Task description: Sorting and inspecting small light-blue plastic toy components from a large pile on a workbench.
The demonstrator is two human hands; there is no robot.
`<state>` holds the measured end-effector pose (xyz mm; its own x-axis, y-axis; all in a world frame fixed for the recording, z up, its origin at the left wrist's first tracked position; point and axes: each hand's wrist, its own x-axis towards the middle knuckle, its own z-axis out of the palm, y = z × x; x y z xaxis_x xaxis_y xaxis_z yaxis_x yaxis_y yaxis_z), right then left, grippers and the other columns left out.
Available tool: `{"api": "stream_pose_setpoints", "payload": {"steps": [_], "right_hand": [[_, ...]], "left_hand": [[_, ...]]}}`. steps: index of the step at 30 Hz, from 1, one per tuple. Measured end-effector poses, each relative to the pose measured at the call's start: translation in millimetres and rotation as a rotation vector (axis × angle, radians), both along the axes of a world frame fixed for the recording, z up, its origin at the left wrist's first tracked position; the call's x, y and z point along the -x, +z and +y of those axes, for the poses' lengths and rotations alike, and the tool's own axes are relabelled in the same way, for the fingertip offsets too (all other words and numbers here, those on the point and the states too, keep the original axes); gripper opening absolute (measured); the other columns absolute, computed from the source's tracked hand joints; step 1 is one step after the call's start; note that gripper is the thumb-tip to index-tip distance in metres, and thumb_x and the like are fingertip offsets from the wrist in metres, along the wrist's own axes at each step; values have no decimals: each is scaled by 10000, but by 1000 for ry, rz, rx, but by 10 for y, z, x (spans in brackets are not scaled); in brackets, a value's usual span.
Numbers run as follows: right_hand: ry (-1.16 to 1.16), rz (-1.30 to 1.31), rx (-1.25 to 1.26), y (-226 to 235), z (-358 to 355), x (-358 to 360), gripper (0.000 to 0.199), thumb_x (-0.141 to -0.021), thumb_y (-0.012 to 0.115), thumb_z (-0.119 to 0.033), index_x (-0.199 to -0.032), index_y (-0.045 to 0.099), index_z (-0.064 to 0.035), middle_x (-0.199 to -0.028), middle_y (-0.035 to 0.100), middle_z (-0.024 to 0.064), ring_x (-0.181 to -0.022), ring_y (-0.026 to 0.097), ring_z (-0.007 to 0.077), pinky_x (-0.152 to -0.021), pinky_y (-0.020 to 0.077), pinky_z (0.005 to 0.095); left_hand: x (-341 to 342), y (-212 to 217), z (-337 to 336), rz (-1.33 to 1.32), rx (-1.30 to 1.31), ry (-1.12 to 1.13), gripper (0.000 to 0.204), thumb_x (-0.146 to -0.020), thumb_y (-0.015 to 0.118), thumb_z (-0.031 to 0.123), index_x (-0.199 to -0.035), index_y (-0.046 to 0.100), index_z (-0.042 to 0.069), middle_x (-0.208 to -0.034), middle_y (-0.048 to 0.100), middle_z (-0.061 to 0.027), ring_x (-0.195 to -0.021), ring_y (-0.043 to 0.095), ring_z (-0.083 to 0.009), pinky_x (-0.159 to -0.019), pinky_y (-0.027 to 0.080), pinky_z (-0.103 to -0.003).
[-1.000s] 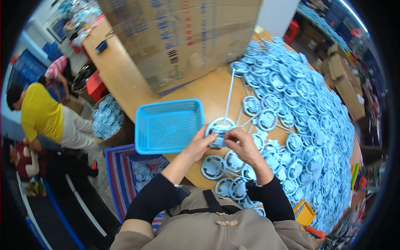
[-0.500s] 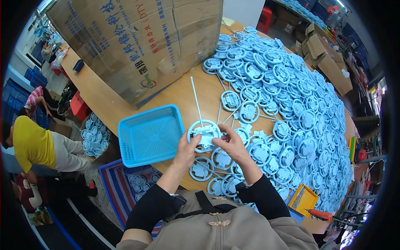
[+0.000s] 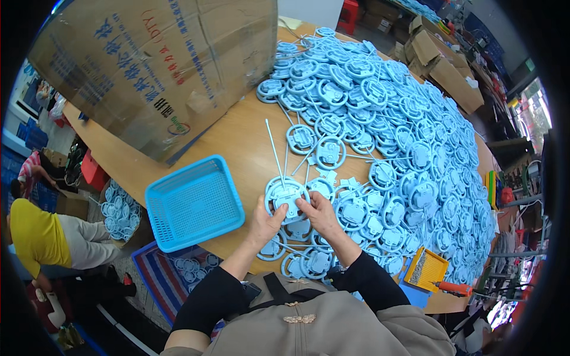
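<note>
Between my two hands is a light blue plastic ring-shaped part (image 3: 287,191) with a flat centre piece and a long thin rod pointing away from me. My left hand (image 3: 265,224) grips its left rim, thumb on the lower face. On the right side, my right hand (image 3: 321,215) pinches the rim with its thumb on top; the fingers are partly hidden behind the ring. More ring parts of the same kind (image 3: 351,212) lie right beside and below my hands. An open blue plastic basket (image 3: 196,204) with perforated walls stands left of my left hand.
A large pile of ring parts (image 3: 380,113) covers the table's right side. A tall cardboard box (image 3: 154,71) stands at the back left. Near right are a yellow tray (image 3: 440,267) of small metal pieces and a red power screwdriver (image 3: 454,288). A person in yellow (image 3: 41,231) bends at far left.
The whole view has shifted, so the table's things sit further left in the picture. Both hands still hold the ring part; its centre piece now appears to sit further inside the ring.
</note>
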<state>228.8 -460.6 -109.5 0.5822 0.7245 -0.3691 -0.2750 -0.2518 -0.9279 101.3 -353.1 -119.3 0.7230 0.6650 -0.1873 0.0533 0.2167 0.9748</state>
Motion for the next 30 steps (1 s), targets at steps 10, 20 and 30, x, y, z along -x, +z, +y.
{"api": "stream_pose_setpoints", "payload": {"steps": [10,20,30], "right_hand": [[97,-938,605,-411,-159,-1270,316,-730,705,-242,-935,616,-19,-896,636,152,-812,626,299,-696,489,391],[103,-781,597,-658,-61,-1525,249,-691,719,-238,-806,587,-62,-799,582,110,-756,582,314,-675,461,397],[-140,-45,259,-218,-167,-1626,124,-818,642,-121,-761,575,-33,-680,591,13,-581,516,67,-528,411,212]], "left_hand": [[-59,-385,245,295,221,4,464,-777,704,143,-1142,466,-16,-975,607,-94,-849,607,-165,-679,503,-281],[-1461,-143,902,342,-851,-220,526,-764,650,240,-1213,478,27,-1191,500,-165,-1101,475,-354,-935,390,-449],[-2282,-466,1379,827,-520,-326,615,-656,751,387,-1103,560,12,-1125,589,-177,-1025,579,-322,-843,469,-395]]}}
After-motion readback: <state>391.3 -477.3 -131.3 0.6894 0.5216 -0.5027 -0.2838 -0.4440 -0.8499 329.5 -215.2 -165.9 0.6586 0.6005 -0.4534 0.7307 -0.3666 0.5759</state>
